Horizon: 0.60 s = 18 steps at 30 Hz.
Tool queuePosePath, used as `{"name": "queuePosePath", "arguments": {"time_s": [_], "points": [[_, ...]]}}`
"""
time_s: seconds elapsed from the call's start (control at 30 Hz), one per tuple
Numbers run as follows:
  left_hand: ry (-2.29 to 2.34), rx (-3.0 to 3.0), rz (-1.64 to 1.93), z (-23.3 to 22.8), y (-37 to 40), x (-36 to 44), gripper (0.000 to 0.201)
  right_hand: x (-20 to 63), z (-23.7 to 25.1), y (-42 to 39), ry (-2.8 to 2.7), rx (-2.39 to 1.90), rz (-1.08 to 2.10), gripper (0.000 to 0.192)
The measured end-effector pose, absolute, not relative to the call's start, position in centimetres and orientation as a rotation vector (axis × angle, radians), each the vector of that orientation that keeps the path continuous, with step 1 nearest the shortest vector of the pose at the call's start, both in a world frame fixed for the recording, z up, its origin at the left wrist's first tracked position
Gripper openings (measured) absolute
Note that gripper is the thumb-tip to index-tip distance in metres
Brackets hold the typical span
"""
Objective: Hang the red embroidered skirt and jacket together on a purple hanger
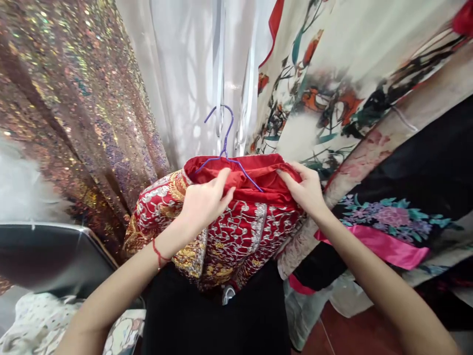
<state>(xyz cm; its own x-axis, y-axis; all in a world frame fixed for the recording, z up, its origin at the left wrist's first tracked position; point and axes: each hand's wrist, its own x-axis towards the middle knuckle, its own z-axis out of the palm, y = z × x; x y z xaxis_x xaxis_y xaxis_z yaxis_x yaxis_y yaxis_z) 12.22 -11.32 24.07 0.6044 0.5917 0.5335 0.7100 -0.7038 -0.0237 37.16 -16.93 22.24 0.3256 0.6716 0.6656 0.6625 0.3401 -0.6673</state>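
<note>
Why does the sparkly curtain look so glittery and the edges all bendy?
Head view: bright light glints off the brown sequinned fabric; the white sheer curtain glows, backlit and washed out; the wide lens stretches the flower-printed cream robe at the edge; the red embroidered garment and purple wire hanger stay sharp.

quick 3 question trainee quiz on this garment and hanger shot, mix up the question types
1. True or false: both hands grip the red embroidered garment.
2. What colour is the wire hanger? A) purple B) green C) black
3. Fill in: the left hand wears a red ____ at the wrist.

Key:
1. True: the left hand and the right hand each pinch the garment's red lining at its top edge.
2. A. Its arms sit inside the garment opening and the hook rises above it.
3. String; a thin red string bracelet.
</note>
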Motion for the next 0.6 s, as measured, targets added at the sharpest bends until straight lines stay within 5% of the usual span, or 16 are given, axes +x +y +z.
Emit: {"name": "queuePosePath", "arguments": {"time_s": [0.2, 0.3, 0.47, 0.6], "points": [[-0.511, -2.558, -1.096, 25.6, -8.6, 17.6, 0.056, 36.8, 23.4, -18.5, -1.435, -1.324, 0.466, 0.039], [-0.433, -2.769, -0.879, 26.7, -7.4, 19.4, 0.03, 36.9, 23.4, -19.4, -1.436, -1.312, 0.592, 0.044], [-0.421, -2.89, -1.192, 26.6, -6.6, 19.4, 0.021, 37.9, 20.9, -20.4, -1.33, -1.391, 0.665, 0.035], [-0.322, -2.625, -1.575, 24.3, -6.9, 19.2, 0.022, 39.0, 18.4, -21.3, -1.254, -1.389, 0.353, 0.042]]}}
